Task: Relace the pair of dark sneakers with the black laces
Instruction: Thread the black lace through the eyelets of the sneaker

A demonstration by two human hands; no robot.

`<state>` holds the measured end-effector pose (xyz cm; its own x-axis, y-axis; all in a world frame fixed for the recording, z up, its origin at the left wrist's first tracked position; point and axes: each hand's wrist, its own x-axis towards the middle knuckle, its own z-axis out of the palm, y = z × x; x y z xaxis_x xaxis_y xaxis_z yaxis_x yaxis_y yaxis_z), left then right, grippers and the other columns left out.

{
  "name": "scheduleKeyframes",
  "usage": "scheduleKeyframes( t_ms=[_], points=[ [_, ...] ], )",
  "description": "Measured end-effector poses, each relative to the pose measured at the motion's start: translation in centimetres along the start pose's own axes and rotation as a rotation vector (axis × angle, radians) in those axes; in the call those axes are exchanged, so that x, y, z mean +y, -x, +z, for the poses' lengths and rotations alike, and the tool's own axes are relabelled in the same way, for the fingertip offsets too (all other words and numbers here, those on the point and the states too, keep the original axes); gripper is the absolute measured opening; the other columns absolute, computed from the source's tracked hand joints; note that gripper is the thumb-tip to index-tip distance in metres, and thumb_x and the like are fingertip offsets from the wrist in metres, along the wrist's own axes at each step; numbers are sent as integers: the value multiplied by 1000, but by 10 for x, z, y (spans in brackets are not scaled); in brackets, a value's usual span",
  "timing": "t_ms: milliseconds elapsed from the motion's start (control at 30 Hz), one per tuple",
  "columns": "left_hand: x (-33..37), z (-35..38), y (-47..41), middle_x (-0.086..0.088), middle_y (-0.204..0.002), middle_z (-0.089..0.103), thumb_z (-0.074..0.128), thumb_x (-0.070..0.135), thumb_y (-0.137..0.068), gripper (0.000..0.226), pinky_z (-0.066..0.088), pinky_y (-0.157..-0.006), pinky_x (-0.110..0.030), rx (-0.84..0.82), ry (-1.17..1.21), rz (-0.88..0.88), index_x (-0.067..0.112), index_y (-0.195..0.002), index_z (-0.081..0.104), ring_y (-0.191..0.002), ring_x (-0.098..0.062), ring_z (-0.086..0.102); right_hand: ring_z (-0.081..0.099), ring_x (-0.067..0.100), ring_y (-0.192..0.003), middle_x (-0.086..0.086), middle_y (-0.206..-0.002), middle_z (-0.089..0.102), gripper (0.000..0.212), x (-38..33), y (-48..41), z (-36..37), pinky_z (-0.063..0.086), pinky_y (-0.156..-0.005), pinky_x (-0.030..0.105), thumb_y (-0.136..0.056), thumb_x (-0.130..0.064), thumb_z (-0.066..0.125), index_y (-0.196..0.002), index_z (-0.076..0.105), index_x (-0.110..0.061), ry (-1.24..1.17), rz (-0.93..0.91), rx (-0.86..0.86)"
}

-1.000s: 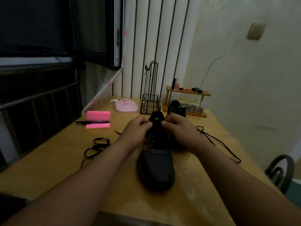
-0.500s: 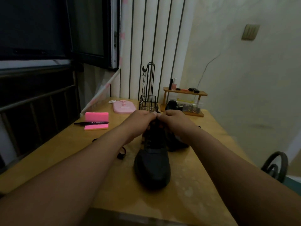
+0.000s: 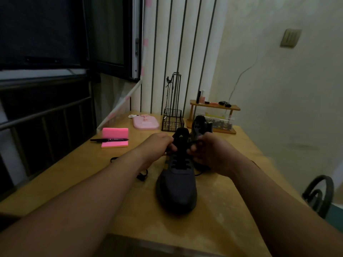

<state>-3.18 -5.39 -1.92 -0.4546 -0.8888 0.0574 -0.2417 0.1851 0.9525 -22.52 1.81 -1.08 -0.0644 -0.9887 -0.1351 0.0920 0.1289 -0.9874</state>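
Far left on the wooden table (image 3: 70, 175), a pink sticky-note block (image 3: 115, 132) stands just behind a black pen (image 3: 109, 140), and the pen lies across a pink pad (image 3: 114, 145). Closer in, a loose lace (image 3: 142, 176) trails on the tabletop, partly hidden by the left forearm. Back by the striped wall sit a flat pink gadget (image 3: 146, 123) and a wire basket (image 3: 172, 121).

Now to the middle. The near sneaker (image 3: 177, 188) sits upright on the table, toe toward the person, with the black lace (image 3: 179, 166) crossing its lower eyelets. The left hand (image 3: 157, 145) is at the left side of the tongue with its fingers curled. Thumb and fingertips pinch something dark there, which looks like an end of that lace, though the light is too dim to be sure. Across the tongue, the right hand (image 3: 209, 153) is curled as well, pinching a dark strand of the lace that loops over its fingers.

Just behind that hand the second sneaker (image 3: 201, 126) stands, its lower part hidden. Further back a small wooden shelf (image 3: 215, 107) carries bottles. A dark chair (image 3: 319, 193) shows at the far right, off the table's edge.
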Motion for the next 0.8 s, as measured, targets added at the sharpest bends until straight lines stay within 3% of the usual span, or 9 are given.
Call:
scheduleKeyframes(
  t_ms=[133, 200, 267, 333, 433, 533, 667, 733, 800],
  points=[
    [0, 1, -1, -9, -101, 71, 46, 35, -110, 36, 43, -74, -31, -4, -56, 18, 10, -104, 70, -95, -19, 64, 68, 21, -85, 4, -89, 71, 34, -10, 4, 20, 58, -83, 37, -101, -48, 62, -103, 73, -16, 751, -50, 121],
    [-1, 2, -3, -7, -99, 70, 48, 39, -110, 34, 42, -71, -30, -14, -93, 25, 13, -102, 70, -91, -17, 63, 64, 14, -77, 0, -85, 67, 26, -15, 8, 21, 50, -68, 29, -104, -40, 60, -96, 72, -18, 872, -162, 131],
    [-2, 3, -5, -6, -99, 71, 49, 36, -109, 30, 42, -72, -30, -14, -90, 26, 15, -101, 69, -91, -18, 63, 65, 13, -84, 1, -92, 68, 25, -17, 12, 17, 49, -74, 29, -105, -38, 58, -102, 71, -17, 714, -244, 128],
    [-3, 3, -6, -6, -100, 72, 49, 32, -109, 29, 44, -75, -31, 4, -85, 20, 12, -102, 69, -93, -19, 64, 67, 21, -103, 6, -106, 70, 30, -17, 13, 8, 53, -91, 36, -106, -37, 56, -112, 68, -10, 242, -268, 94],
    [-3, 2, -5, -6, -100, 74, 49, 31, -109, 31, 44, -78, -33, 18, -100, 15, 10, -102, 70, -97, -21, 65, 59, 21, -87, 6, -84, 57, 24, -15, 15, -2, 51, -85, 33, -108, -32, 51, -102, 58, -10, -239, -278, 65],
    [-2, 2, -5, -7, -99, 73, 50, 32, -109, 31, 44, -77, -33, 12, -142, 13, 11, -98, 70, -95, -22, 64, 52, 17, -67, 0, -68, 45, 32, -15, 17, -11, 46, -78, 35, -107, -42, 51, -99, 56, -12, -75, -166, 54],
    [-2, 4, -4, -6, -100, 71, 53, 34, -108, 27, 46, -76, -30, 3, -154, 34, 14, -99, 69, -95, -19, 65, 55, 15, -70, -1, -75, 58, 39, -18, 23, -11, 44, -62, 28, -100, -51, 61, -102, 71, -13, 768, -17, 129],
    [-2, 5, -4, -4, -100, 70, 56, 33, -107, 23, 46, -74, -28, -15, -165, 51, 15, -101, 68, -94, -16, 65, 55, 15, -70, -1, -75, 59, 31, -16, 22, -14, 45, -63, 28, -104, -40, 59, -99, 70, -11, 670, -157, 97],
    [-3, 6, -4, -4, -101, 71, 56, 31, -107, 20, 47, -75, -29, -17, -175, 58, 16, -100, 67, -95, -17, 66, 56, 13, -70, -4, -73, 56, 25, -15, 24, -17, 48, -71, 28, -106, -30, 56, -92, 64, -11, 159, -314, 45]
  ],
)
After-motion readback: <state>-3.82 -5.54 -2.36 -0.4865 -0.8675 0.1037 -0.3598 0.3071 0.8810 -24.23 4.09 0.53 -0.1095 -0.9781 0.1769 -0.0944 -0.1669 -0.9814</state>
